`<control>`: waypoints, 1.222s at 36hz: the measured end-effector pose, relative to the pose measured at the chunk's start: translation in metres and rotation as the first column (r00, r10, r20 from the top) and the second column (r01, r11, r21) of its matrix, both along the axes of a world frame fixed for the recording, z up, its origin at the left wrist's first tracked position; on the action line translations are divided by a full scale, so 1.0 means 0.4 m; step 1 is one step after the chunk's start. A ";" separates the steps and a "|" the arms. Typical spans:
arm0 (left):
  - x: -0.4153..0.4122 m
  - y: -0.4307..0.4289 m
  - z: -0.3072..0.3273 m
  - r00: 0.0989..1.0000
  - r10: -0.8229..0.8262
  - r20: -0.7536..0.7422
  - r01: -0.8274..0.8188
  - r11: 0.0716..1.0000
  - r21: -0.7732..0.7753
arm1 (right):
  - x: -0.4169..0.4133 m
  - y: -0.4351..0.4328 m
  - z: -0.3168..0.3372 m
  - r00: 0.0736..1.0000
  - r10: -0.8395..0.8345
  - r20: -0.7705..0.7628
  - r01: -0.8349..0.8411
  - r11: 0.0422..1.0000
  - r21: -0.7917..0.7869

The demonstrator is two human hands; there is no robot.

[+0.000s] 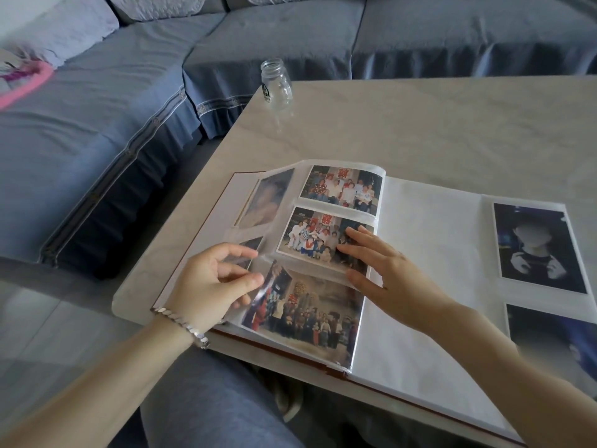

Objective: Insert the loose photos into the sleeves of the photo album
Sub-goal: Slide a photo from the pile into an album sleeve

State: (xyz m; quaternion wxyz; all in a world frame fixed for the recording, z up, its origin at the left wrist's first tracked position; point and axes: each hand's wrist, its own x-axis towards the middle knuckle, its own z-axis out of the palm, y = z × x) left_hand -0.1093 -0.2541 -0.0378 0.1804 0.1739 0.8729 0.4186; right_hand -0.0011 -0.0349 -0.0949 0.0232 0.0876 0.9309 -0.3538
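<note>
The photo album (426, 253) lay open on the pale marble-patterned tabletop (420, 124), close to its near edge and in front of the person. A clear sleeve page (287, 218) stood partly lifted over the left side of the album, carrying three group photos stacked top (342, 187), middle (316, 237) and bottom (307, 315). The left hand (210, 282), with a silver bracelet (184, 324) at the wrist, had its fingers curled and pinched the page's left edge where the bottom photo's corner curled up; whether the fingers also caught the photo itself could not be told. The right hand (384, 270) lay flat with straight, spread fingers, the tips pressing on the middle photo's right part and the page beside it. Two dark portrait photos (539, 247) sat along the outer side of the right-hand page. An empty glass jar (277, 84) stood at the tabletop's far corner, with a blue-grey sofa (97, 124) beyond.
</note>
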 end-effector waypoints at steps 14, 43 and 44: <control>0.106 0.089 -0.144 0.666 -0.688 -0.289 0.513 0.703 -0.492 | -0.005 -0.011 -0.043 0.995 -0.031 -0.092 0.034 0.999 0.028; 0.170 0.440 -0.042 0.813 -0.440 -0.381 0.486 0.874 0.027 | 0.463 0.310 -0.054 0.719 -0.695 0.016 0.646 0.677 0.352; 0.186 0.456 -0.043 0.803 -0.461 -0.377 0.504 0.863 0.019 | 0.489 0.326 -0.059 0.684 -0.728 0.049 0.659 0.646 0.386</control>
